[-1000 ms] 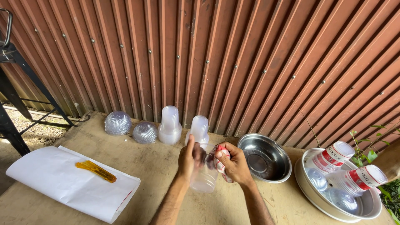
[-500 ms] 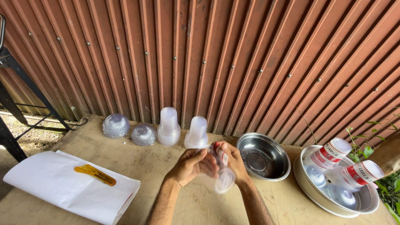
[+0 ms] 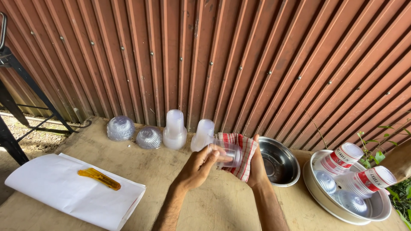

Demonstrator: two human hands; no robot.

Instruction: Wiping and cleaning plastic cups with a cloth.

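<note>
Corrugated rust-red metal wall [image 3: 265, 64] behind a bare wooden table [image 3: 205, 205]. Left hand [image 3: 201, 164] grips a clear plastic cup [image 3: 229, 153] lying on its side, held above the table. Right hand [image 3: 256, 164] holds a red-and-white checked cloth [image 3: 242, 156] pressed against the cup; both hands close together, fingers closed on their objects. Just right: steel bowl [image 3: 280, 164]. Far right: round metal tray [image 3: 317, 192] with printed cups. Behind: two stacks of clear cups [image 3: 174, 128], two domed lids. Left: white folded paper [image 3: 64, 192] carrying an amber handle-like item.
</note>
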